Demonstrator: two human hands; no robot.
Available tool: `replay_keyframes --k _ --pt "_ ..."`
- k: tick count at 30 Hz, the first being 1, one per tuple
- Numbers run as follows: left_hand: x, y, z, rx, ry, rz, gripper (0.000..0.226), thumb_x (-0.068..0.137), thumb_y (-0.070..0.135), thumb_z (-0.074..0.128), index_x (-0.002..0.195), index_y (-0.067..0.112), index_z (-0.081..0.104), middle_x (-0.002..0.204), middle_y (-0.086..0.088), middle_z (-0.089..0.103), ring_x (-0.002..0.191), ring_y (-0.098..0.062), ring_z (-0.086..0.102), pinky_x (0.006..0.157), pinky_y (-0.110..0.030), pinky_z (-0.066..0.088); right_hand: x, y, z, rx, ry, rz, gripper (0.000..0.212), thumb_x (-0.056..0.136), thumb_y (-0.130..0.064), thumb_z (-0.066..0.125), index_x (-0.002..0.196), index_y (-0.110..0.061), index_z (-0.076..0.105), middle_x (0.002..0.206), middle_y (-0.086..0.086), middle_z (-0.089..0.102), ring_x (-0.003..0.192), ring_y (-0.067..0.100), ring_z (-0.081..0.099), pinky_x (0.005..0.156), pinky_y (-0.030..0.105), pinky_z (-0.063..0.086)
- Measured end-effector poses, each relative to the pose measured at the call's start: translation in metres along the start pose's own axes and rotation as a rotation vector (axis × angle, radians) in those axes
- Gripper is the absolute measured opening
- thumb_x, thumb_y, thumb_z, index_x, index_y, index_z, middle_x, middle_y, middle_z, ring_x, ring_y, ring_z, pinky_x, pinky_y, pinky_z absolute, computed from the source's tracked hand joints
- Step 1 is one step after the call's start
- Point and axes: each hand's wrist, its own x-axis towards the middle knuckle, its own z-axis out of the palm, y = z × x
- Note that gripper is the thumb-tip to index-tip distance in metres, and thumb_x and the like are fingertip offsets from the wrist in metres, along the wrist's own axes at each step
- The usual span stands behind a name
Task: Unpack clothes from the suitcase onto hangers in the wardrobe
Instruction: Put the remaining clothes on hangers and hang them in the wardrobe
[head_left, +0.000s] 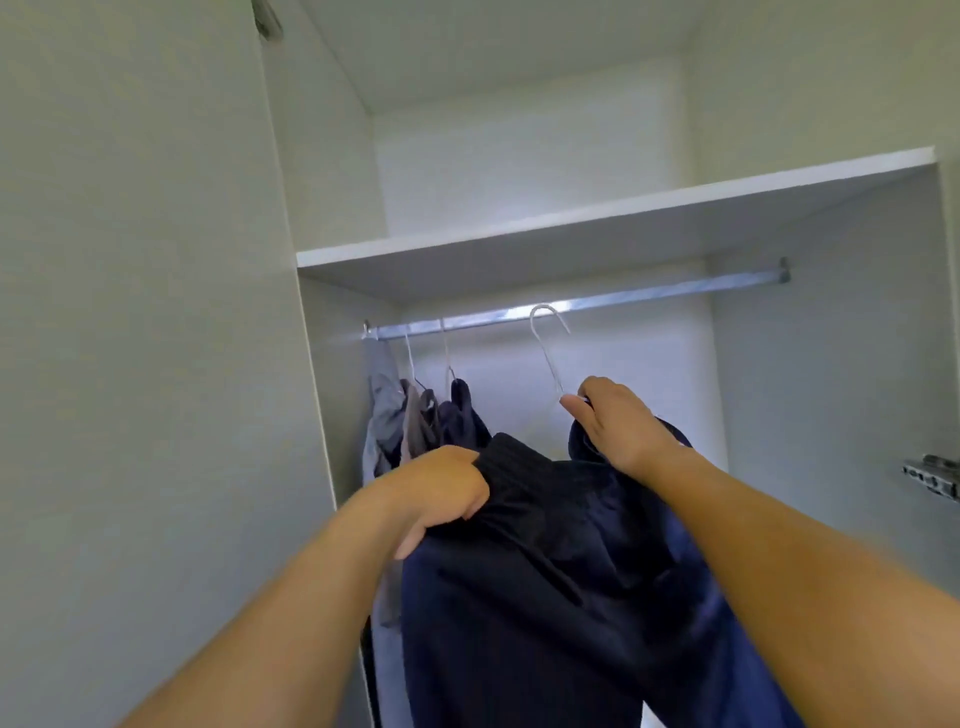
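Navy garment (545, 597) in both hands; hook (548, 332) below rail (675, 291).

Counts: two hands, left hand (441, 493) and right hand (618, 426), both gripping cloth. One navy garment (545, 597) held up. One wire hanger (549, 345) in it, hook just below the rail. One metal rail (649, 296). One shelf (571, 231) above the rail. Two more hanger hooks (445, 348) on the rail at left. About three hung garments (387, 410) there, grey and dark, bunched; exact number unclear. One metal bracket (932, 475) at right edge.
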Motion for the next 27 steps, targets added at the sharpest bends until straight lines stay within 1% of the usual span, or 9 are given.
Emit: replay_keyframes --k 3,5,7,9,12,15,17,20,27 --pt "0.05 0.009 0.008 -0.196 0.01 -0.061 0.033 0.081 -0.011 0.04 0.057 0.011 0.044 0.052 0.0 0.045 0.049 -0.014 0.039 0.038 -0.014 0.031 0.041 0.022 0.01 0.019 -0.09 0.063 0.03 0.103 -0.036 0.039 0.093 -0.013 0.056 0.099 0.006 0.057 0.092 0.026 0.054 0.085 0.037 0.044" --pt "0.074 0.02 0.014 -0.281 -0.021 -0.092 0.035 0.09 -0.005 0.042 0.062 0.016 0.046 0.06 0.001 0.048 0.054 -0.01 0.043 0.035 -0.012 0.035 0.064 0.027 0.01 0.043 -0.147 0.078 0.028 0.103 -0.028 0.041 0.111 -0.01 0.061 0.117 0.007 0.059 0.109 0.028 0.055 0.096 0.035 0.043" --pt "0.111 0.032 0.012 -0.358 0.013 -0.124 0.03 0.097 0.003 0.044 0.071 0.016 0.051 0.072 0.001 0.052 0.062 -0.01 0.048 0.034 -0.009 0.037 0.098 0.027 0.003 0.049 -0.185 0.101 0.036 0.102 -0.021 0.042 0.135 -0.01 0.052 0.139 0.007 0.051 0.125 0.025 0.049 0.107 0.031 0.036" --pt "0.138 0.042 0.009 -0.437 0.061 -0.171 0.021 0.099 0.007 0.043 0.085 0.01 0.059 0.079 -0.002 0.056 0.067 -0.013 0.053 0.036 -0.01 0.04 0.12 0.023 -0.003 0.036 -0.206 0.121 0.045 0.1 -0.018 0.044 0.144 -0.011 0.041 0.147 0.007 0.044 0.131 0.024 0.045 0.111 0.029 0.031" --pt "0.178 0.054 0.006 -0.515 0.151 -0.21 0.024 0.095 0.001 0.039 0.085 0.012 0.058 0.087 -0.007 0.06 0.077 -0.021 0.059 0.063 -0.023 0.056 0.15 0.017 -0.007 0.006 -0.274 0.108 0.049 0.097 -0.016 0.047 0.145 -0.012 0.038 0.148 0.007 0.041 0.13 0.026 0.045 0.11 0.032 0.033" --pt "0.215 0.062 0.005 -0.564 0.266 -0.236 0.026 0.088 -0.003 0.04 0.083 0.016 0.057 0.099 -0.013 0.065 0.088 -0.029 0.063 0.082 -0.042 0.056 0.169 0.016 -0.006 -0.002 -0.343 0.082 0.049 0.096 -0.016 0.048 0.144 -0.012 0.039 0.147 0.008 0.04 0.126 0.028 0.047 0.108 0.035 0.037" --pt "0.236 0.066 0.006 -0.563 0.317 -0.248 0.027 0.087 -0.003 0.039 0.096 0.012 0.06 0.103 -0.014 0.064 0.087 -0.026 0.062 0.082 -0.042 0.056 0.177 0.018 -0.004 -0.022 -0.386 0.086 0.053 0.095 -0.018 0.049 0.146 -0.013 0.035 0.149 0.009 0.036 0.128 0.029 0.044 0.11 0.037 0.035" --pt "0.264 0.068 0.01 -0.508 0.33 -0.296 0.047 0.088 0.0 0.04 0.134 0.005 0.05 0.115 -0.012 0.061 0.088 -0.023 0.06 0.075 -0.035 0.052 0.183 0.019 -0.007 -0.07 -0.446 0.088 0.057 0.094 -0.021 0.05 0.148 -0.017 0.03 0.152 0.008 0.03 0.133 0.03 0.038 0.113 0.04 0.028" --pt "0.283 0.05 0.021 -0.387 0.27 -0.442 0.04 0.091 0.002 0.044 0.13 -0.001 0.052 0.112 -0.017 0.062 0.086 -0.028 0.06 0.072 -0.034 0.048 0.165 0.011 -0.012 -0.082 -0.505 0.123 0.053 0.099 -0.022 0.042 0.149 -0.015 0.025 0.154 0.007 0.028 0.137 0.029 0.034 0.115 0.04 0.026"
